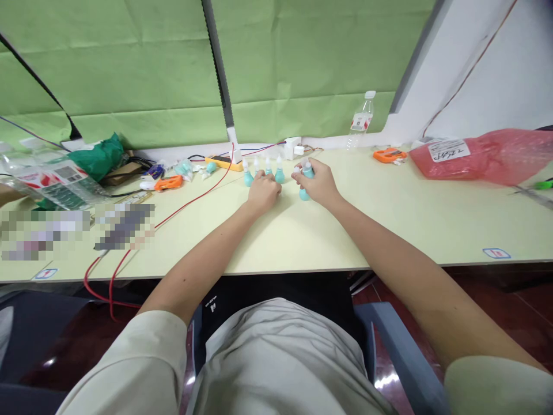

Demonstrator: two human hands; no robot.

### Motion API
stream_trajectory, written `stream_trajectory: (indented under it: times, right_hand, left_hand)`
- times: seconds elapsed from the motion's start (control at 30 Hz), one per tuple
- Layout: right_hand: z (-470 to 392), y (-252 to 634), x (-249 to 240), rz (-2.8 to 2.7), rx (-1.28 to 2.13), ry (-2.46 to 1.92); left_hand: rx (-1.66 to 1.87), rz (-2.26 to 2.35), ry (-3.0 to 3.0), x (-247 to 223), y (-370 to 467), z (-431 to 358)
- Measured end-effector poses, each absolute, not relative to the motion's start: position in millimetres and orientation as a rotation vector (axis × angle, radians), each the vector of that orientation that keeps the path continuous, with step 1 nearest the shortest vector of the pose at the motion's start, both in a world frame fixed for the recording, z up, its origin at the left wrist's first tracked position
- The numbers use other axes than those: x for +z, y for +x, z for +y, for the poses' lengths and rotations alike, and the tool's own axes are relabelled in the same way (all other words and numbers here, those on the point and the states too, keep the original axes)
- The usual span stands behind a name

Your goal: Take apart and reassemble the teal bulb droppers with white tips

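Observation:
Several teal bulb syringes with clear tips stand in a row at the middle of the table; one of them, a bulb syringe (279,174), is just right of my left hand's fingers, and another bulb syringe (247,177) is at the left end. My left hand (264,191) is curled low over the table in front of this row. One clear tip rises behind its knuckles, and what its fingers enclose is hidden. To the right, my right hand (322,181) grips a teal bulb syringe (305,194), whose round end shows below the fingers.
A clear water bottle (359,122), an orange tool (389,154) and a red plastic bag (479,157) are at the back right. On the left lie a red cable (190,202), an orange-and-white tool (168,183), a green bag (97,155) and packed bottles (60,181).

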State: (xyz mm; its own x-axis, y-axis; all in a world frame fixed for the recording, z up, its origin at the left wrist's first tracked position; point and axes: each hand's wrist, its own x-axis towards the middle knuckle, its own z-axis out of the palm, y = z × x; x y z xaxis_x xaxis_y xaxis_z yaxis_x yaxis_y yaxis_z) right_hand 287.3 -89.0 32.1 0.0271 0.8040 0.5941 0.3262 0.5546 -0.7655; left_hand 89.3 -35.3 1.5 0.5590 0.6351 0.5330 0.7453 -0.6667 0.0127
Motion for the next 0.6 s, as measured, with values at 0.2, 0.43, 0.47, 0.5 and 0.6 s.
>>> stream_trajectory:
  times: [0.2, 0.43, 0.47, 0.5, 0.6]
  right_hand:
    - [-88.1, 287.3, 32.0, -1.564, 0.468, -0.996]
    - [-87.2, 287.5, 31.2, -1.565, 0.478, -0.996]
    - [-87.4, 287.5, 31.4, -1.565, 0.479, -0.994]
    - [-87.7, 287.5, 31.6, -1.566, 0.48, -0.993]
    - [-88.8, 287.6, 32.5, -1.573, 0.479, -0.998]
  left_hand:
    - [-0.52, -1.125, -2.466, 6.1, 92.6, -41.6]
    - [-0.544, -1.168, -2.485, 7.1, 94.1, -44.0]
    - [-0.55, -1.173, -2.484, 6.9, 94.1, -43.9]
    - [-0.554, -1.173, -2.484, 6.7, 94.0, -43.7]
    - [-0.562, -1.168, -2.487, 6.2, 93.5, -42.3]
